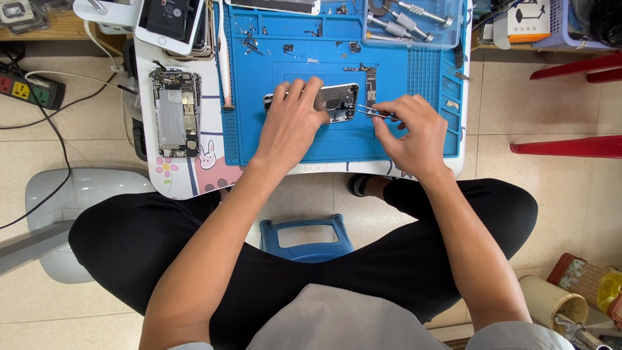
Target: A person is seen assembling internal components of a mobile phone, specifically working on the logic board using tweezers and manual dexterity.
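Left hand [293,123] lies flat, fingers spread, pressing down on the opened phone shell [338,102], covering its left half; the grip here is an open palm hold, nothing pinched. Right hand [409,128] has thumb and fingers closed tight on thin metal tweezers [371,111], tips pointing left and meeting the shell's right edge, near the small logic board [370,83] lying just beside it. The shell sits mid-way on the blue repair mat [402,146], with bare mat below it down to the near rim and a ribbed strip free on the right side. Loose screws and small parts [249,43] scattered along the mat's far compartments, so the far edge is crowded. Clear tray of screwdriver handles [414,23] at the far right corner of the mat. Left of the mat, a second gutted phone [175,113] lies on the white desk [184,181], close to the desk's left edge; a thin spudger-like stick [225,65] runs along the mat's left border. More phones stacked [172,23] at far left. Desk front edge is right over the person's crossed legs; blue stool [306,236] beneath. Power strip [29,89] on the floor, left, well apart.
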